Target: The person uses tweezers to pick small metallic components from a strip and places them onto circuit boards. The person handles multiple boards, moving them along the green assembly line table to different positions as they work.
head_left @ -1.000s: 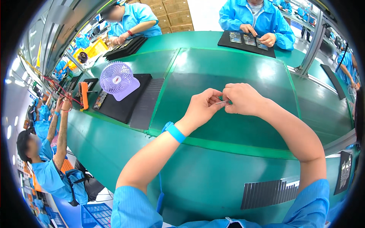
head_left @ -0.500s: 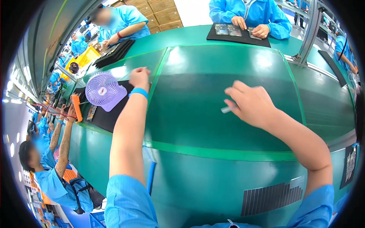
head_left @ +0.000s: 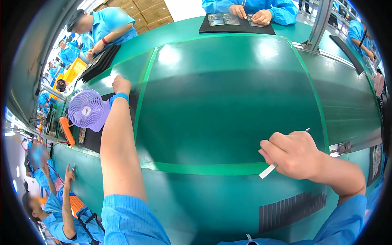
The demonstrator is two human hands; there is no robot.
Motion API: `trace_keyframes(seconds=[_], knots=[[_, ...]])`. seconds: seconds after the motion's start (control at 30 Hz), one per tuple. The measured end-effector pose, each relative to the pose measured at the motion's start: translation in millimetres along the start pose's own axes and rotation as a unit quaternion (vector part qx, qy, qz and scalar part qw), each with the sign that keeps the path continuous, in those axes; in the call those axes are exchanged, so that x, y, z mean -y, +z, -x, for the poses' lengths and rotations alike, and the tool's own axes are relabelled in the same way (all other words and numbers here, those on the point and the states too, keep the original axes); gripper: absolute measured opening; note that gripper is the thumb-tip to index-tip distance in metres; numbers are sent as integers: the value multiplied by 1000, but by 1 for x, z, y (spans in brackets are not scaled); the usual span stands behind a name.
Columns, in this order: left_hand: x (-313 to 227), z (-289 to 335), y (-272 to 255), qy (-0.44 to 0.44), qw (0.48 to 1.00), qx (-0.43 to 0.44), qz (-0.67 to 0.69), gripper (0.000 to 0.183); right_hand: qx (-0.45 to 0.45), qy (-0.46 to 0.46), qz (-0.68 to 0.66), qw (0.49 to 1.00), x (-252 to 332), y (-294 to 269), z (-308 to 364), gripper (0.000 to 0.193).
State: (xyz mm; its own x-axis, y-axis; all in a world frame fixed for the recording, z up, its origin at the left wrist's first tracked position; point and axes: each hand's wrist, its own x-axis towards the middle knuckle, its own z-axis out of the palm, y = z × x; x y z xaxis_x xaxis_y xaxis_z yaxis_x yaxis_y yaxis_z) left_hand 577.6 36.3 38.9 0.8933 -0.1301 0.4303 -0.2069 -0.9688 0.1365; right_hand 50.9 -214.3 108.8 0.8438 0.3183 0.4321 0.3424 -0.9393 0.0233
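Observation:
My right hand [head_left: 290,155] is closed around a slim white stick-like tool [head_left: 267,170], whose pale end points toward me. The tool's dark tip shows beyond the knuckles. This hand is over the right part of the green work surface [head_left: 228,106]. My left arm reaches forward with a blue wristband [head_left: 121,96]. Past the purple fan [head_left: 87,109], my left hand [head_left: 121,84] is closed, and whatever its fingers hold is hidden. A black mat [head_left: 133,105] lies partly under that forearm, beside the fan.
A row of dark strips [head_left: 292,213] lies near the front right. Across the table a person handles parts on a black mat [head_left: 237,27]. Stacked black trays [head_left: 100,61] lie before another person at far left. An orange handheld device [head_left: 66,131] stands beside the fan.
My right hand has moved right and toward me with the white tool. The view has shifted, and my left hand stays extended, closed. The person at left has moved a hand away from the orange device.

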Motion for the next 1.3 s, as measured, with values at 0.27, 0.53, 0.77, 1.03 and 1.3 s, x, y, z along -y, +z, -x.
trace_keyframes(seconds=[0.27, 0.53, 0.77, 1.03, 1.3], knots=[[-54, 148, -84, 289, 924, 4, 251, 26, 14, 37, 35, 999, 23, -38, 33, 18], [30, 318, -327, 372, 884, 232, 164, 22, 12, 235, 65, 970, 61, -81, 108, 19], [49, 359, -431, 283, 954, 2, -100, 53, -43, 376, 73, 923, 78, -91, 161, 9], [-57, 424, -277, 523, 793, 188, 248, 49, -356, 384, -39, 851, 71, -64, 197, 21], [-100, 464, -207, 484, 793, 160, 334, 47, -636, 433, -338, 541, 46, -79, 231, 35]])
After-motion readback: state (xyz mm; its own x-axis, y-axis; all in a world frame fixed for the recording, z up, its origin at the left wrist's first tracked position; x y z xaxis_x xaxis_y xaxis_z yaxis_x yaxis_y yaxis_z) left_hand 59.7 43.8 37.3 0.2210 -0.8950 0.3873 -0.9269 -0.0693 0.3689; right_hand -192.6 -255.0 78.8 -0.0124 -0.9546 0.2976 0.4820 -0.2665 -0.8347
